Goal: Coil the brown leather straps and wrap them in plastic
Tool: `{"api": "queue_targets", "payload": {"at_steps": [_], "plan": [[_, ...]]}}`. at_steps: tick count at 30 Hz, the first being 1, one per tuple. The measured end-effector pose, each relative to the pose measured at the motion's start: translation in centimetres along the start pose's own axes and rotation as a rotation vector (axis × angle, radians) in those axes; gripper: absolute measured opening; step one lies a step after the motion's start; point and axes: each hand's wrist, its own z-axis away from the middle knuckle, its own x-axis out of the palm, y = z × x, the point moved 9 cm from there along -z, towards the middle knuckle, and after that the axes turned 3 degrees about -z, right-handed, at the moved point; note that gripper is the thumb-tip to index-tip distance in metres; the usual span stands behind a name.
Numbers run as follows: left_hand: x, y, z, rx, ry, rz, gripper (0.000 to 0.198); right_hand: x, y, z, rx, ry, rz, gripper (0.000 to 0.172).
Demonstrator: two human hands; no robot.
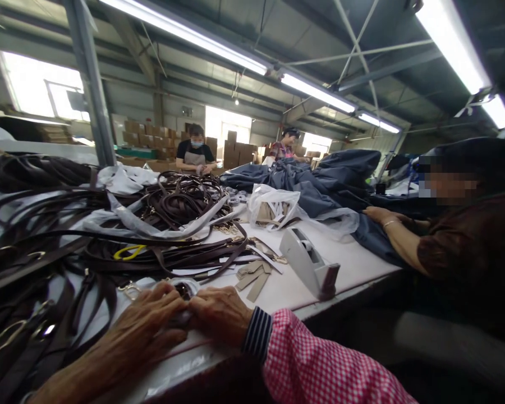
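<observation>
Translucent plastic wrapping [191,285], with something dark brown showing inside it, sits between the two hands, near the front edge of a white-topped table [364,264]. Close behind it, beige strips [255,278] lie loose on the tabletop beside a grey tape dispenser [298,247]. Farther back stands an open clear plastic bag [278,192], slumped at the mouth and holding folded beige pieces and narrow white strips. Cardboard boxes [145,134] are stacked along the far side of the room; their contents are hidden. The left hand [151,314] reaches in from the lower left, back upward, its fingers bent close together and the thumb held apart below; its fingertips are hidden, so I cannot tell whether they grip. The right hand [221,314] comes from the right out of a striped cuff [258,335] and a pink checked sleeve [315,356], wrist bent, fingers curled and pinched on the wrapping. Dark brown straps [180,206] with gold-coloured clasps are heaped to the left, a yellow loop [129,252] among them. Dark blue-grey fabric [340,168] covers the table's far right, where a co-worker's hand [381,216] rests on it.
</observation>
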Motion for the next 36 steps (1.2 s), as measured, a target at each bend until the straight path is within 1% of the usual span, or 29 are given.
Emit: {"api": "queue_targets", "payload": {"at_steps": [2,4,5,6,8,9,10,11,13,15,17,19,21,23,25,28,36], "plan": [[1.2,-0.2,0.1,-0.080,-0.012,-0.023,0.007,0.0,0.6,-0.1,0.022,-0.010,-0.089,0.014],[1.7,0.0,0.1,-0.110,0.007,-0.001,0.010,-0.6,1.8,0.1,0.040,-0.044,-0.235,0.024],[1.6,0.1,0.1,-0.113,0.023,0.017,0.012,-1.2,3.0,0.5,0.077,-0.050,-0.278,0.030],[1.5,0.1,0.1,-0.118,0.029,0.043,0.014,-2.0,4.6,1.0,0.135,-0.041,-0.287,0.032],[1.2,-0.4,0.1,-0.176,0.003,0.124,0.018,-4.1,8.9,2.5,0.313,0.026,-0.198,0.024],[1.0,-0.9,0.0,-0.236,-0.012,0.181,0.020,-5.2,11.2,3.5,0.406,0.070,-0.127,0.020],[0.6,-1.5,-0.1,-0.311,-0.024,0.249,0.023,-5.9,13.3,4.6,0.485,0.100,-0.063,0.020],[0.3,-2.2,-0.2,-0.401,-0.031,0.326,0.027,-6.3,15.3,5.5,0.552,0.113,-0.009,0.020],[-0.2,-3.2,-0.6,-0.598,-0.041,0.519,0.036,-6.1,18.2,7.1,0.648,0.092,0.074,0.016],[-0.3,-3.3,-1.3,-0.746,-0.036,0.744,0.043,-5.0,19.8,7.8,0.689,0.043,0.126,0.014],[0.0,-2.9,-2.5,-0.811,-0.003,0.952,0.045,-3.9,20.3,7.9,0.696,0.008,0.165,0.018],[0.5,-2.7,-3.8,-0.805,0.068,1.099,0.044,-3.4,20.3,7.7,0.691,0.001,0.201,0.025],[1.4,-3.0,-4.7,-0.782,0.152,1.219,0.042,-3.2,20.3,7.6,0.689,0.006,0.226,0.027],[2.7,-3.6,-4.9,-0.796,0.235,1.335,0.042,-3.3,20.5,7.7,0.696,0.015,0.235,0.025],[4.0,-4.1,-4.7,-0.840,0.288,1.433,0.043,-3.3,20.8,8.0,0.712,0.028,0.231,0.023],[4.9,-4.4,-4.3,-0.852,0.345,1.507,0.046,-3.1,21.2,8.4,0.736,0.051,0.212,0.022],[5.2,-4.8,-3.9,-0.800,0.395,1.574,0.040,-3.5,20.8,8.8,0.766,0.153,0.102,0.018]]}}
